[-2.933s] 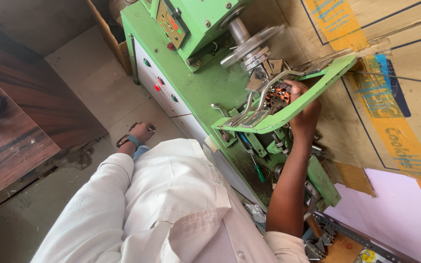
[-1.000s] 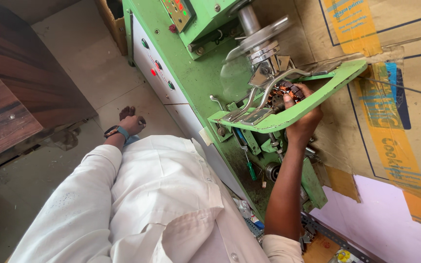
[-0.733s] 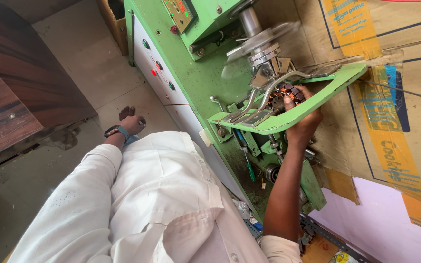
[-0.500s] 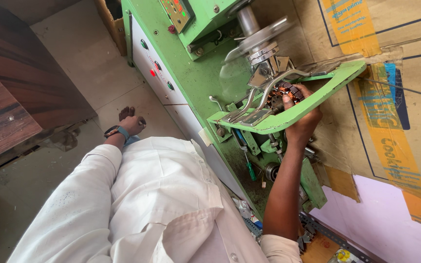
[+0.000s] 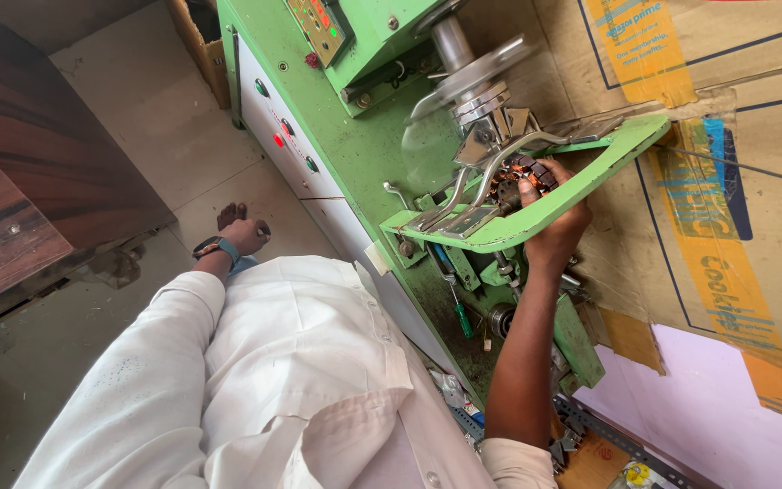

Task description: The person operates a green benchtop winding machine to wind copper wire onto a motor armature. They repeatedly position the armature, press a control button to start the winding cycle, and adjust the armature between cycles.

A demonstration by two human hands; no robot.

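Note:
My right hand [image 5: 549, 222] reaches up to a green winding machine [image 5: 364, 154] and grips a round stator with copper windings [image 5: 513, 181] seated under the machine's metal spindle [image 5: 472, 77]. A green guard frame [image 5: 545, 204] with curved metal guide arms [image 5: 477, 186] surrounds the stator. My left hand [image 5: 242, 235], with a blue-strapped watch on the wrist, rests low by my knee with the fingers curled and nothing visible in them. My white shirt fills the lower part of the view.
A control panel with red and green buttons [image 5: 319, 23] sits at the machine's top. A green-handled screwdriver [image 5: 459, 312] lies on the machine base. Taped cardboard sheets [image 5: 726, 181] cover the wall behind. A dark wooden table [image 5: 38, 172] stands at left, with a cardboard box [image 5: 196, 36] on the floor.
My right hand stays on the stator throughout. My left hand has shifted slightly by my knee, and the view has tilted a little toward the machine.

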